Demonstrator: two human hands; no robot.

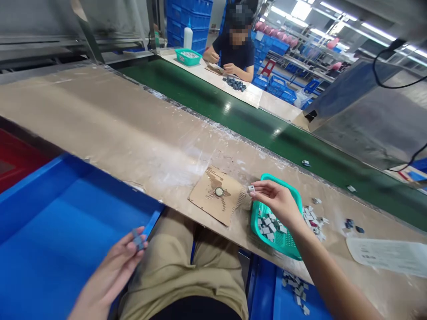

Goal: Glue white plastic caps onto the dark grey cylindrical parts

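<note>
Between the thumb and fingers of my left hand [122, 260] is a small dark grey block-shaped part [138, 240], held over the edge of a blue bin. My right hand [271, 195] pinches a small white block-shaped part [251, 189] above the left side of a green basket [256, 218]. Similar white parts [269, 226] lie loose inside that basket. Left of my right hand, a square of brown cardboard [200, 191] rests on the bench, stained with brown glue-like smears. On the cardboard sits a small round cap-like piece [219, 192] with a pale centre.
A green conveyor belt [247, 120] runs behind the bench, with a few small parts on it. More white parts [312, 220] and a printed sheet [387, 255] lie right of the basket. A co-worker [238, 49] sits across the belt. A large blue bin [76, 222] stands at left.
</note>
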